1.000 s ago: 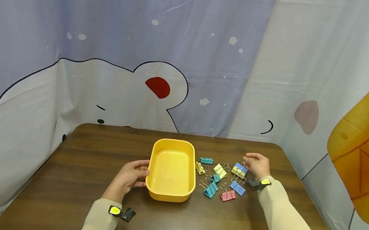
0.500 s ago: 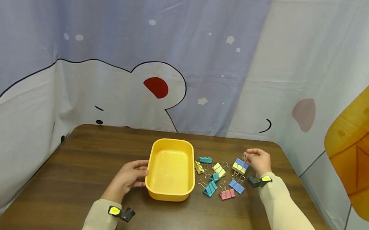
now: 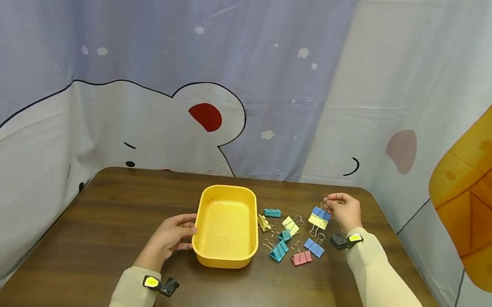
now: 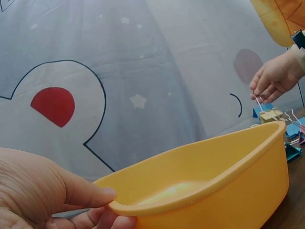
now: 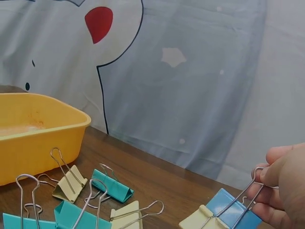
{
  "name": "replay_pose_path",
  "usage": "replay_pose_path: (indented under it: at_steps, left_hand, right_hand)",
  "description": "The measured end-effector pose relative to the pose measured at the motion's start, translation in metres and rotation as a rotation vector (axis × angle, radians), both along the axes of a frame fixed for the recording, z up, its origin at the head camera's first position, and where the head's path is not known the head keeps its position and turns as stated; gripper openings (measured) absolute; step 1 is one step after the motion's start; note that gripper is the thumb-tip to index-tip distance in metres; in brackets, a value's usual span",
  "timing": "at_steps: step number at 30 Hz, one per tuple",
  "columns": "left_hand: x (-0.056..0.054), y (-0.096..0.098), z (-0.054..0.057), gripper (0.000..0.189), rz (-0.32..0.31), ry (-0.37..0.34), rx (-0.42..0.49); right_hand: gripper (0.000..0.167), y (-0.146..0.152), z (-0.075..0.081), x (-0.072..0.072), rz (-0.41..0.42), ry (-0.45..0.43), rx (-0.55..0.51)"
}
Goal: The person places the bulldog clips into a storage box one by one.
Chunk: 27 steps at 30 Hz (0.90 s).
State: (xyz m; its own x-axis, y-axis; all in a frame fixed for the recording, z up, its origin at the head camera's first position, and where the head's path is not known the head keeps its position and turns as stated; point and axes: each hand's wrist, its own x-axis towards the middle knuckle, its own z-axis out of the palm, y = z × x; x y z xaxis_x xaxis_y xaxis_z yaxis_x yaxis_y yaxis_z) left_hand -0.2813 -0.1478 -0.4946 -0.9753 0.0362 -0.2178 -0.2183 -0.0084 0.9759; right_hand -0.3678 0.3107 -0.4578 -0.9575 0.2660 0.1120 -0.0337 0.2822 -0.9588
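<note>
My left hand [image 3: 172, 235] holds the near-left side of a yellow plastic tub [image 4: 267, 176]. In the left wrist view, the thumb lies over the tub's rim and fingers curl beneath it. At the right of the group, my right hand [image 3: 345, 212] pinches a wire handle of a blue and pale-yellow binder clip [image 3: 320, 215]. The right wrist view shows the blue part and the pale-yellow part [image 5: 204, 219] side by side. Just below it on the table lies another blue binder clip [image 3: 314, 247].
Between the tub and my right hand lie several binder clips: a pink one [image 3: 302, 258], a teal one [image 3: 279, 251], a smaller teal one [image 3: 272, 213] and a pale-yellow one [image 3: 291, 226]. A printed curtain [image 3: 285, 85] hangs behind the brown table [image 3: 85, 235].
My right hand has lifted slightly away from me with the blue and pale-yellow binder clip, widening the gap to the blue clip below. The left hand and tub stay put.
</note>
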Motion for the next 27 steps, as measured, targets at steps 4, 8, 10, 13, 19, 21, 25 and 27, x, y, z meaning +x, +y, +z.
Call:
replay_pose_path:
  at_steps: [4, 8, 10, 13, 19, 21, 25, 27]
  left_hand:
    - [0.0016, 0.0, 0.0004, 0.046, 0.0, -0.004, 0.001]
    - [0.002, -0.0001, 0.0007, 0.046, -0.002, -0.001, 0.001]
    - [0.0019, -0.0002, 0.0009, 0.046, -0.004, 0.002, 0.004]
    - [0.0015, -0.0006, 0.0012, 0.046, -0.004, 0.001, 0.006]
    - [0.0011, -0.0012, 0.0013, 0.047, 0.006, -0.01, -0.003]
    - [0.0011, -0.0011, 0.001, 0.046, 0.006, -0.01, -0.004]
    - [0.0011, -0.0005, 0.0001, 0.046, 0.002, -0.003, 0.001]
    - [0.0011, -0.0002, -0.0002, 0.047, 0.0, -0.002, 0.003]
  right_hand:
    - [0.017, -0.0033, 0.0045, 0.0024, 0.011, 0.02, 0.022]
    - [0.016, -0.0049, 0.0072, 0.0025, 0.026, 0.05, 0.054]
    - [0.015, -0.0048, 0.0077, 0.0018, 0.027, 0.064, 0.078]
    - [0.014, -0.0047, 0.0074, 0.0007, 0.04, 0.081, 0.107]
    - [0.012, -0.0055, 0.0052, -0.0012, 0.042, 0.083, 0.145]
    - [0.011, -0.0067, 0.0048, -0.0005, 0.047, 0.083, 0.152]
    - [0.01, -0.0093, 0.0032, 0.0023, 0.062, 0.077, 0.146]
    - [0.009, -0.0097, 0.0018, 0.0034, 0.069, 0.07, 0.152]
